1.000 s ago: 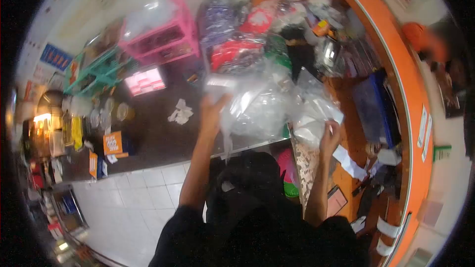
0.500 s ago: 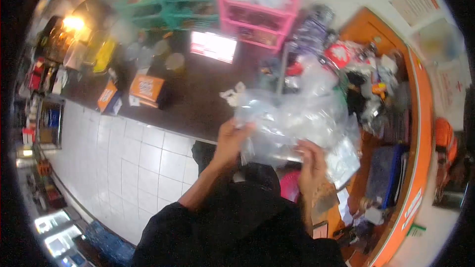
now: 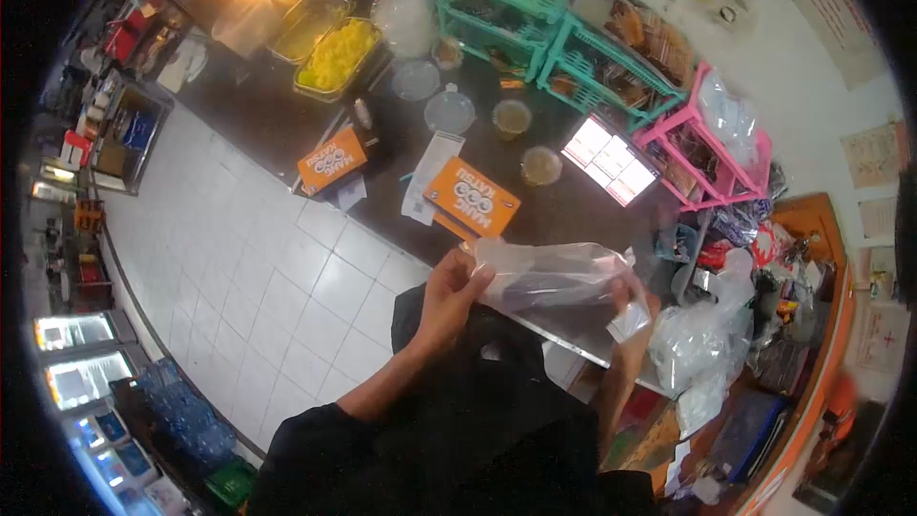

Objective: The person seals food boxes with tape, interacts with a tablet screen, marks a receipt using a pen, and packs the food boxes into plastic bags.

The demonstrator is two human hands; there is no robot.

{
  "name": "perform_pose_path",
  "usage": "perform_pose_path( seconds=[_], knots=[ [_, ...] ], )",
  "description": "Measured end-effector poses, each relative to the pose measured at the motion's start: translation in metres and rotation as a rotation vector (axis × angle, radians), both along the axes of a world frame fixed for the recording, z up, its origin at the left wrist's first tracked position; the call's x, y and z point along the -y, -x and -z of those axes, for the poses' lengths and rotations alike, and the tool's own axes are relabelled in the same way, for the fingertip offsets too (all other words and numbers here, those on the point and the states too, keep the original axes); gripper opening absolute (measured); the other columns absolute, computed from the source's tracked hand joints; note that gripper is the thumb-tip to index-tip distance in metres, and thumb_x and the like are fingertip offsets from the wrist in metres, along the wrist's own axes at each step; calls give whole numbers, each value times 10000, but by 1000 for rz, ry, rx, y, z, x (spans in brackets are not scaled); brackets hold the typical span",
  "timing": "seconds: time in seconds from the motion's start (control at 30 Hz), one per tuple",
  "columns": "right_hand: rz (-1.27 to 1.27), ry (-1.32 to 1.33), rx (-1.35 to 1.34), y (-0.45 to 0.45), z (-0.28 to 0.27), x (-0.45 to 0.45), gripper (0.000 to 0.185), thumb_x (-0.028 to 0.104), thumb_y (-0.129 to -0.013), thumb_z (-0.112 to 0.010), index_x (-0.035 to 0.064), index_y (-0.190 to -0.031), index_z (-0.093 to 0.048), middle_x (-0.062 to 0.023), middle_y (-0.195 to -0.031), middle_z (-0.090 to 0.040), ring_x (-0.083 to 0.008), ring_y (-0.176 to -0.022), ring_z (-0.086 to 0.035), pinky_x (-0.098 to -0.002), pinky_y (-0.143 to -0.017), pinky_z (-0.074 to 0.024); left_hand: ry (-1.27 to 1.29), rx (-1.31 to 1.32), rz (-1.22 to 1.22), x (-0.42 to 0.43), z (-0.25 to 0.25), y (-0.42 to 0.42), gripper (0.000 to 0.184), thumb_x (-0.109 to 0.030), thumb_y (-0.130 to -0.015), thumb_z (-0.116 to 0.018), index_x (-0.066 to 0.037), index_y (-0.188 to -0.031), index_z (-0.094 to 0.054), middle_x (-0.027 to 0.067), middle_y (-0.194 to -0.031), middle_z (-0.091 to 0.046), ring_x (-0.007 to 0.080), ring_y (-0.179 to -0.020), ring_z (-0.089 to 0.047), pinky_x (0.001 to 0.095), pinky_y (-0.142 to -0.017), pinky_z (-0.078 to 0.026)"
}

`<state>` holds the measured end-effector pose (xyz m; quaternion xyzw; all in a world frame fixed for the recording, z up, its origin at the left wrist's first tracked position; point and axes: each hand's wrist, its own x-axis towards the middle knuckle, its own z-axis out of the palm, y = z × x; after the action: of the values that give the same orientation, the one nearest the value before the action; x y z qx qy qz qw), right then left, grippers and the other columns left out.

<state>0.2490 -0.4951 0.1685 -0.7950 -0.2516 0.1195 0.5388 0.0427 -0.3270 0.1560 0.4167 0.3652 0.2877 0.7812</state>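
Observation:
A clear plastic bag (image 3: 549, 272) is stretched sideways between my two hands, above the dark counter's front edge. My left hand (image 3: 454, 289) pinches its left end between thumb and fingers. My right hand (image 3: 638, 311) is closed on the other end, its fingers partly hidden behind the film; a small white piece shows there. Just beyond the bag, an orange printed box (image 3: 475, 199) lies on the counter, with a white paper slip (image 3: 430, 182) beside it. A second orange box (image 3: 331, 161) sits farther left.
Round lidded cups (image 3: 541, 165) and a lit tablet (image 3: 609, 161) stand on the counter (image 3: 382, 201). Behind are green baskets (image 3: 611, 62) and a pink rack (image 3: 707, 148). A tray of yellow food (image 3: 339, 55) is at back left. Bundled plastic bags (image 3: 702, 349) crowd the right.
My hands have moved away from the bundled plastic bags, with one clear bag now held stretched between them. The view has turned left toward the orange boxes.

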Motion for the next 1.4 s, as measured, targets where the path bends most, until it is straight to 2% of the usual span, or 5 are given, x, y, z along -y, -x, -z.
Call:
perform_pose_path(
  seconds=[0.17,0.3,0.67,1.13,1.4],
  knots=[
    [76,-121,-211,33,-29,-2,242,179,-824,-736,-2,-972,-674,-31,-810,-643,-113,-730,-597,-254,-649,-471,-1121,-325,-175,-47,-35,53,257,-92,-822,-754,-27,-833,-505,71,-778,-572,94,-688,-553,274,-584,-461],
    [-225,-93,-68,73,-35,-24,129,84,-799,-711,10,-848,-617,-53,-833,-657,-159,-749,-632,-268,-677,-507,-362,-59,604,-48,-58,24,328,-102,-799,-774,-3,-1079,-636,97,-920,-665,123,-778,-621,260,-635,-509],
    [78,-294,-36,88,-65,-80,384,-27,-761,-727,-20,-1115,-576,-147,-1086,-625,-226,-1020,-606,-374,-932,-475,-127,-148,473,-98,-27,23,148,1,-737,-796,-1,-752,-649,62,-820,-692,109,-775,-647,254,-701,-522],
    [-869,87,-112,53,-72,-73,673,141,-612,-865,42,-1224,-603,-178,-1195,-626,-278,-1116,-594,-375,-940,-446,-566,-198,322,-108,-49,44,125,13,-778,-737,-2,-871,-656,106,-875,-687,167,-766,-671,290,-673,-530],
    [-286,-54,-508,82,-7,-88,262,4,-813,-670,11,-1071,-627,-68,-1069,-651,-133,-840,-612,-286,-763,-491,-1018,-148,394,-100,-48,62,244,109,-717,-684,-15,-926,-666,138,-916,-693,271,-815,-701,337,-682,-567]
  ],
)
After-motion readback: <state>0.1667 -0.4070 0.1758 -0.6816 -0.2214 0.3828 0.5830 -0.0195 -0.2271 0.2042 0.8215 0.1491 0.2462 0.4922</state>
